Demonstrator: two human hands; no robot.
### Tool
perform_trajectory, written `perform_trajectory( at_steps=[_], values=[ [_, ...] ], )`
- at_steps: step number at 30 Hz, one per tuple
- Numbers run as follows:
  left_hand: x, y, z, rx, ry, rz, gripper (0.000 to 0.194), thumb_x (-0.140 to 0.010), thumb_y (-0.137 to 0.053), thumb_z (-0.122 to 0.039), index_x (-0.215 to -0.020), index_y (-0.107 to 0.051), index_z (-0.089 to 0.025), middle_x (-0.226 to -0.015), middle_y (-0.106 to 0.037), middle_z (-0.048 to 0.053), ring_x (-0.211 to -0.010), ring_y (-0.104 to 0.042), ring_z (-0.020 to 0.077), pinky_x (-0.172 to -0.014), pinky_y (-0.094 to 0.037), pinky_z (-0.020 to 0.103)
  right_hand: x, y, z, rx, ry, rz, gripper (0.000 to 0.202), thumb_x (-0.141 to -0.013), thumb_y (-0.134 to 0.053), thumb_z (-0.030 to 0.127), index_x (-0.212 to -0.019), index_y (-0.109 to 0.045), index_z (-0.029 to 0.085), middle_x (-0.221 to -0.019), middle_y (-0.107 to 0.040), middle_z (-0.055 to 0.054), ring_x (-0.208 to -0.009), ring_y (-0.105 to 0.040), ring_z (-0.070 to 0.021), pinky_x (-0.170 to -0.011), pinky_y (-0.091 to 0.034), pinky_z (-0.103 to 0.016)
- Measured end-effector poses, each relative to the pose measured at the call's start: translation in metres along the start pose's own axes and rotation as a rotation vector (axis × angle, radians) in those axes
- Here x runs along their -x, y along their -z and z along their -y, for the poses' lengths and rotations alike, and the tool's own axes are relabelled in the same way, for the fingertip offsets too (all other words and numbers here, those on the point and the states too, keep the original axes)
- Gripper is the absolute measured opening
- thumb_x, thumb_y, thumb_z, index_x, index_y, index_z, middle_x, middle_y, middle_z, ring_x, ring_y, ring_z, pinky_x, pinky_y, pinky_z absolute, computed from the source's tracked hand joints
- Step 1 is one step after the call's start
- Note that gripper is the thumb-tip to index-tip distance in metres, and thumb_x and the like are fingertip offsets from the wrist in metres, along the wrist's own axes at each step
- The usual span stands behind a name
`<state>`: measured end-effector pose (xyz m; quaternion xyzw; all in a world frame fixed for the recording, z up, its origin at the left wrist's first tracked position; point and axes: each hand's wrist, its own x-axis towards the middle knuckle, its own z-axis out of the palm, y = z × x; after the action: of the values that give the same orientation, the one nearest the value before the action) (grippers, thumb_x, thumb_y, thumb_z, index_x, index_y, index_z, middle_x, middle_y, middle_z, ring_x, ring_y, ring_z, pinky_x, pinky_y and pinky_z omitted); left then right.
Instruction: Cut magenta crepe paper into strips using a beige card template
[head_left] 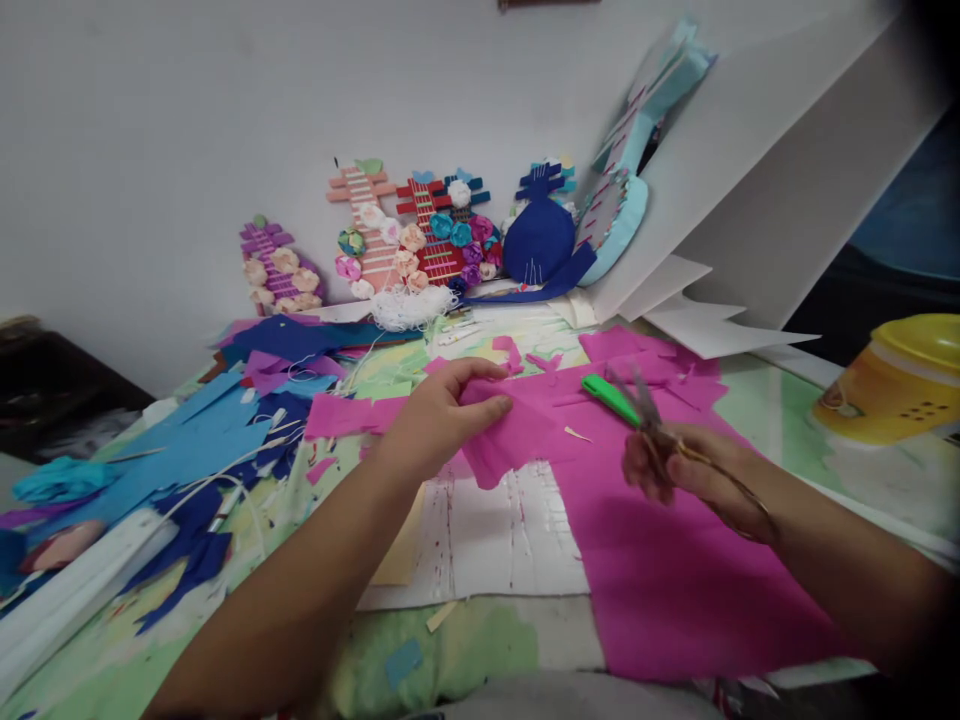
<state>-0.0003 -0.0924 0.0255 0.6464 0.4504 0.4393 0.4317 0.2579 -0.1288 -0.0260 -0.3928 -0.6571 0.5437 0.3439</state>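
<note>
Between the thumb and fingers of my left hand [461,405] is a piece of magenta crepe paper [499,450], its loose part hanging down over a white board [495,550]. My right hand [690,465] grips a pair of scissors [646,408], blades pointing up and to the left, somewhat blurred. Under and beside the right hand spreads a large magenta sheet [675,590]. A green utility knife [611,400] lies on the magenta paper just left of the scissors' blades. Small magenta scraps [544,361] are scattered beyond my left hand.
Blue paper pieces [187,430] and a white power strip [97,580] with cables cover the left side. Decorated paper guitars [435,240] lean on the back wall, with a large light-blue one [626,220]. A yellow-lidded tub [900,385] stands right, near white folded boards [750,190].
</note>
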Motion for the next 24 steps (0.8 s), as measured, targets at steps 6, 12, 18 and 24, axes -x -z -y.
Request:
perform_trajectory(
  at_steps=[6,12,18,24],
  values=[
    [0.018,-0.017,0.000,0.019,0.025,0.056,0.042,-0.063,-0.067,-0.021,-0.104,-0.055,-0.021,-0.070,-0.054,-0.002,-0.060,-0.051,0.0115,-0.054,-0.041,0.021,-0.028,-0.045,0.014,-0.110,0.003,-0.290,0.024,-0.063,-0.066,0.032,-0.079,-0.050,0.023,-0.082,-0.057,-0.003,-0.072,-0.052,-0.0159,-0.059,-0.041,-0.030],
    [0.040,-0.014,0.007,-0.151,-0.030,0.023,0.034,-0.070,-0.062,-0.026,-0.103,-0.057,-0.023,-0.085,-0.059,0.001,-0.074,-0.054,0.0159,-0.066,-0.043,0.026,-0.032,-0.067,0.021,-0.153,-0.018,-0.255,0.024,-0.062,-0.065,0.028,-0.073,-0.045,0.020,-0.064,-0.048,0.003,-0.056,-0.045,-0.0099,-0.050,-0.034,-0.025],
    [0.061,-0.012,0.007,-0.513,-0.304,0.011,0.021,-0.074,-0.058,-0.025,-0.094,-0.064,-0.024,-0.097,-0.059,0.005,-0.092,-0.051,0.0219,-0.081,-0.038,0.034,-0.026,-0.079,0.017,-0.263,-0.043,-0.195,0.021,-0.062,-0.063,0.025,-0.072,-0.045,0.019,-0.059,-0.045,0.005,-0.051,-0.040,-0.0076,-0.047,-0.030,-0.023],
    [0.076,-0.020,0.007,-0.771,-0.527,0.059,0.025,-0.075,-0.059,-0.028,-0.099,-0.061,-0.024,-0.110,-0.053,0.007,-0.104,-0.044,0.0242,-0.090,-0.031,0.038,-0.019,-0.088,0.024,-0.394,-0.066,-0.118,0.018,-0.059,-0.063,0.022,-0.069,-0.048,0.019,-0.058,-0.046,0.005,-0.052,-0.043,-0.0085,-0.050,-0.034,-0.024]
  ],
)
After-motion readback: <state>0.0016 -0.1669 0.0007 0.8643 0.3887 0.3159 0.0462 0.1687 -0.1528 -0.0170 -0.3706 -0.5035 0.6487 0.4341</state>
